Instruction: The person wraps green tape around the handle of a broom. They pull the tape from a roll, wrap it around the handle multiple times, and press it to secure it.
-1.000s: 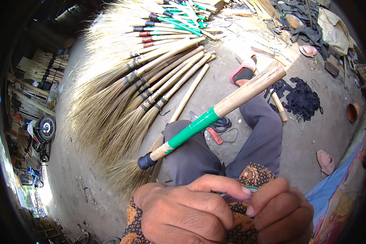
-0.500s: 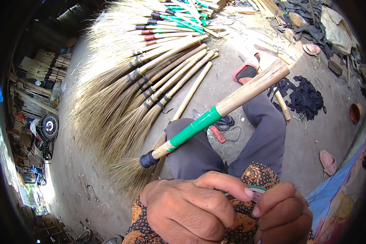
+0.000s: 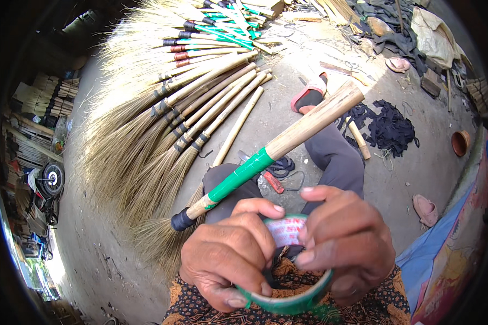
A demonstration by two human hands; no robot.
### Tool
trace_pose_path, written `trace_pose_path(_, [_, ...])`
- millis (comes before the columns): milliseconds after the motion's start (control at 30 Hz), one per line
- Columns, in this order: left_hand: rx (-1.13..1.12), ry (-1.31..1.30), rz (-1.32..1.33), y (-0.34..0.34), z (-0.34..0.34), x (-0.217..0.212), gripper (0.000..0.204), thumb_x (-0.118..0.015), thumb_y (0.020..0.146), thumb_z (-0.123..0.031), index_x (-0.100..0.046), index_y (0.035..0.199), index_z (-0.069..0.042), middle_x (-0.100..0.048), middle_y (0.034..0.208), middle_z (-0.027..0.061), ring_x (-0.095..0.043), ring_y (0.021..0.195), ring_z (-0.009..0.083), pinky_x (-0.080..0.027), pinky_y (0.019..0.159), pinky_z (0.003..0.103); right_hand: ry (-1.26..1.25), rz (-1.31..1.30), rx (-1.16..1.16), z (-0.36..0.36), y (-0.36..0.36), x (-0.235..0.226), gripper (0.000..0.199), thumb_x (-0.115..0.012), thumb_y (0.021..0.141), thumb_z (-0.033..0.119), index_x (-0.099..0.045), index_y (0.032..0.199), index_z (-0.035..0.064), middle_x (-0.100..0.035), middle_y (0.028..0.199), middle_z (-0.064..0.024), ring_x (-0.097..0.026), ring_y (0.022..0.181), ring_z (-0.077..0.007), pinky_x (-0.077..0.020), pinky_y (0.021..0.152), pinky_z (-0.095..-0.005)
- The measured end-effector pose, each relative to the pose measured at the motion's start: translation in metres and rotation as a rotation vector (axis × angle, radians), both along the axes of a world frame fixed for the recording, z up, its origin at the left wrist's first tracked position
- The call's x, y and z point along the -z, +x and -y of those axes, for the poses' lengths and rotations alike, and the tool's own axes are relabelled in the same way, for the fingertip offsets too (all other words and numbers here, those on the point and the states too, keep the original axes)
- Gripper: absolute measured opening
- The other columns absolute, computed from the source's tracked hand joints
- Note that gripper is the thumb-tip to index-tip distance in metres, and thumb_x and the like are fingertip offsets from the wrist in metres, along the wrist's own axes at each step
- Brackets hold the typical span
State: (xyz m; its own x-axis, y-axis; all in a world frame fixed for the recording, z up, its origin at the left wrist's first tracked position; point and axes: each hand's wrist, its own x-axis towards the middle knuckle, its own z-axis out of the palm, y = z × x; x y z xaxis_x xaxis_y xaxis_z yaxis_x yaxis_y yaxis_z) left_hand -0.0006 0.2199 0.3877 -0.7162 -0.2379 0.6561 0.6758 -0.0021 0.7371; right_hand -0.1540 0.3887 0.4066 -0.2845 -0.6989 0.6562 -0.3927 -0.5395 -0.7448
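Observation:
A roll of green tape (image 3: pixel 295 304) with a pale printed inner core is held low in front of my body. My left hand (image 3: pixel 228 253) grips its left side, with thumb and fingers on the rim. At its right side my right hand (image 3: pixel 347 246), slightly smeared by motion, has its fingers curled over the rim and into the ring. Across my lap lies a broom with a thick bare wooden handle (image 3: pixel 314 123), a green taped band (image 3: pixel 241 174) and a black binding (image 3: pixel 183 220). Its bristles fan out at the lower left.
Several straw brooms (image 3: pixel 162 116) lie on the floor at left and far. Beyond my knees is a red-handled tool (image 3: pixel 274 182) beside dark strips. To the right are black cloth scraps (image 3: pixel 393 129), a pink shoe (image 3: pixel 425 210) and a brown pot (image 3: pixel 461 143). A motorbike wheel (image 3: pixel 52 179) shows far left.
My hands have drawn apart and turned, bringing the tape roll into fuller view as a ring. My view has shifted slightly, so the scene sits further left. The broom stays across my lap.

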Motion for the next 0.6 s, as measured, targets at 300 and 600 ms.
trace_pose_path(300, [0.077,0.241,0.167,-0.030,0.013,0.030,0.025,-0.070,0.085,-0.027,-0.071,0.093,-0.004,-0.063,0.095,0.0096,-0.063,0.098,0.0239,-0.042,0.119,0.059,0.223,0.156,-0.149,0.002,-0.040,0.038,0.041,-0.069,0.107,0.035,-0.076,0.120,-0.0030,-0.071,0.120,-0.0166,-0.066,0.117,-0.0332,-0.0480,0.111,-0.0485])
trace_pose_path(600, [-0.525,-0.476,0.419,-0.029,-0.002,0.019,0.052,-0.093,0.084,-0.021,-0.074,0.129,-0.002,-0.069,0.125,0.0167,-0.066,0.112,0.0260,-0.056,0.091,0.035,0.362,-0.283,0.241,-0.025,-0.046,0.047,0.015,-0.078,0.095,0.016,-0.077,0.106,0.0059,-0.072,0.095,-0.0081,-0.070,0.098,-0.0283,-0.0425,0.115,-0.0544])
